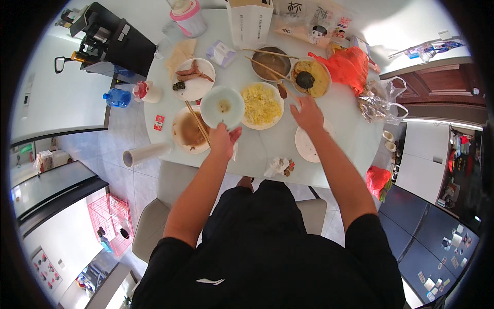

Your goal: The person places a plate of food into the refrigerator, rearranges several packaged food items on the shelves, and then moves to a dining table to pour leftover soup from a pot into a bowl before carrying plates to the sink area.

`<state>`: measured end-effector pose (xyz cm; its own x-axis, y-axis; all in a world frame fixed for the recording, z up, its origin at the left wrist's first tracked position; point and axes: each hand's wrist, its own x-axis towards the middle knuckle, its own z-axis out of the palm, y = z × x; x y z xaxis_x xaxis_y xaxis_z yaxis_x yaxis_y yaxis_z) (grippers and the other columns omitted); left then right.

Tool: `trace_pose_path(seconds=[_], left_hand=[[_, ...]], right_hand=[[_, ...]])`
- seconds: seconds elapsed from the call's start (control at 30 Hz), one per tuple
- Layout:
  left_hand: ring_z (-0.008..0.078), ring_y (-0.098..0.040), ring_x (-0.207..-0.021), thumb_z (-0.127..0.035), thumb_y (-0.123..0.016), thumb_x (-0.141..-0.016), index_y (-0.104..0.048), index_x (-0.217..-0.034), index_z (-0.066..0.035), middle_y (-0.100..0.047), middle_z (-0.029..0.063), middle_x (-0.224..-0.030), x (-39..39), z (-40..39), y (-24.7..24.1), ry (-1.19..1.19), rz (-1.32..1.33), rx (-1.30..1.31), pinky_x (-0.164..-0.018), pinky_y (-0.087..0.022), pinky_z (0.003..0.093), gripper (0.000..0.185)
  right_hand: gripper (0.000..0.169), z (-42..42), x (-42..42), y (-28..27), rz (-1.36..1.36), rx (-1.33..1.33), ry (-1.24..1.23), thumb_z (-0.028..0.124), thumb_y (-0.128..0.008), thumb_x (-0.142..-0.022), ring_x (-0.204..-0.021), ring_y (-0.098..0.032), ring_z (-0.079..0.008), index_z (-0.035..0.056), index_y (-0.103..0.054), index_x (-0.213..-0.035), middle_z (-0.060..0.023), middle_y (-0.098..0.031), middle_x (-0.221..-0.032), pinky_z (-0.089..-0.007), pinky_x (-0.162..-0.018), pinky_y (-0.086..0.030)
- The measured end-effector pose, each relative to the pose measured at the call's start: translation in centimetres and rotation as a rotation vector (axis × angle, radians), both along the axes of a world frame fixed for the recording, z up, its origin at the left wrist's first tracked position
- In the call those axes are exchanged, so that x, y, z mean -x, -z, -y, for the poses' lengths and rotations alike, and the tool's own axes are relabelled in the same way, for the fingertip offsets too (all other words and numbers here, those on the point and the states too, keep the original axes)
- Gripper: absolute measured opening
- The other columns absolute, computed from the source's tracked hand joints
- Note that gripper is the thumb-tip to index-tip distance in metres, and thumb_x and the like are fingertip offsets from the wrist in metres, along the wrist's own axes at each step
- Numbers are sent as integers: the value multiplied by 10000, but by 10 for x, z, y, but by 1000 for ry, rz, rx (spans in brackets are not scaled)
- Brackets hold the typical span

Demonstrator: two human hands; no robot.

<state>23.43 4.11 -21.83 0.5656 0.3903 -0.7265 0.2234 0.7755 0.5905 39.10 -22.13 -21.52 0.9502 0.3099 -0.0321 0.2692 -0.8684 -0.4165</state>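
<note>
My left hand (222,141) grips the near rim of a pale green bowl (210,102), its thumb over the edge and a little residue in the bottom. Just left, chopsticks (197,123) lie across a plate (176,131) with brown sauce. My right hand (310,116) is over the table beside a bowl of yellow food (320,79) with a dark lump; its blurred fingers hide whether they hold anything. Near its fingertips is a brown-tipped utensil (282,91). Under my right wrist, a white plate (305,145) is partly covered. Scrambled egg (261,104) fills a plate between my hands.
Chopsticks rest over a metal bowl of brown liquid (266,69). A plate with sweet potatoes (195,87) stands at the back left. Crumpled tissue (276,167) lies at the front edge, a plastic film roll (146,153) at the left edge. A red bag (347,69) sits at the right.
</note>
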Motion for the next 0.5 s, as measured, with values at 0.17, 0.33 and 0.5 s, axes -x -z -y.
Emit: trace_pose_path(seconds=[0.17, 0.33, 0.5], left_hand=[[306, -710, -837, -155, -462, -982, -442, -1285, 3, -648, 186, -1041, 68, 8, -18, 55, -100, 77, -688, -619, 389, 342], [294, -716, -822, -136, -470, -965, -460, -1255, 6, -657, 184, -1022, 120, 7, -37, 36, -186, 81, -688, -615, 382, 323], [272, -712, -812, -131, -477, -955, -474, -1234, 20, -663, 171, -1002, 142, -2, -40, -19, -265, 177, -684, -608, 361, 317]], right_hand=[[744, -73, -127, -6, -11, 246, -158, 457, -727, -871, -1283, -592, -299, 165, -457, -1501, -76, -481, -1506, -464, -1017, -533], [775, -110, -168, 10, -64, 402, -341, 472, -739, -856, -1277, -598, -292, 161, -450, -1504, -75, -501, -1502, -467, -1015, -534], [484, -123, -178, 11, -92, 462, -401, 412, -678, -901, -1146, -657, -324, 116, -596, -1274, -115, -666, -1254, -488, -918, -558]])
